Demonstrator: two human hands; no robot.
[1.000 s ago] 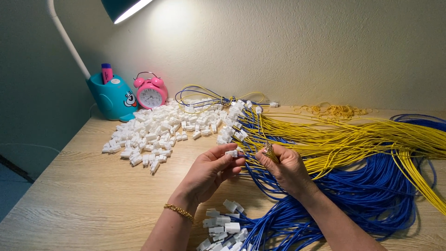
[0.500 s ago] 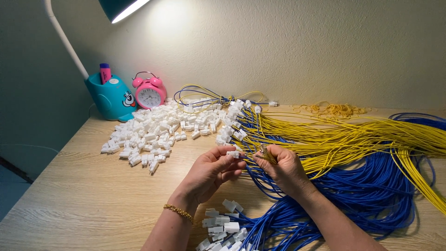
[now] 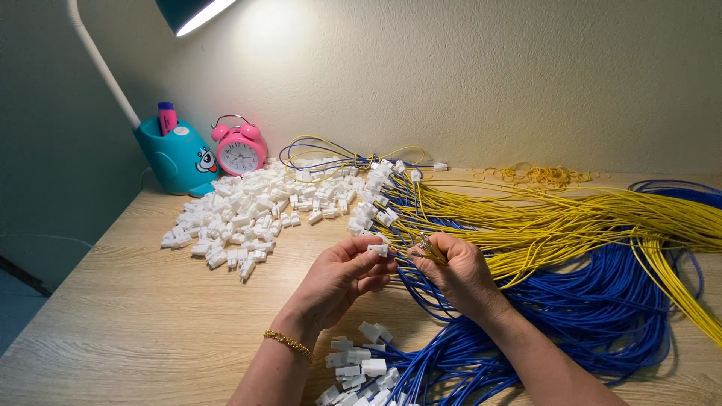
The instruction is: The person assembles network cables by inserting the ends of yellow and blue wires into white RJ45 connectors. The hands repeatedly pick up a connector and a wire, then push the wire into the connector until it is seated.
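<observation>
My left hand (image 3: 342, 280) pinches a small white plastic connector (image 3: 378, 249) between thumb and fingers. Close to its right, my right hand (image 3: 457, 274) grips the metal-tipped ends of yellow wires (image 3: 430, 249), held a finger's width from the connector. A big bundle of yellow wires (image 3: 571, 225) runs off to the right, lying over a mass of blue wires (image 3: 602, 301). A loose heap of white connectors (image 3: 248, 214) lies to the upper left of my hands. Blue wires fitted with white connectors (image 3: 361, 368) lie near the table's front edge, under my wrists.
At the back left stand a teal desk lamp base (image 3: 177, 158) holding a pink marker and a pink alarm clock (image 3: 239, 148). A coil of yellow and blue wires (image 3: 331, 154) and a pile of rubber bands (image 3: 538, 177) lie by the wall. The wooden table (image 3: 113, 316) carries it all.
Both hands stay almost in place. My right hand's wire ends have come slightly closer to the connector in my left hand.
</observation>
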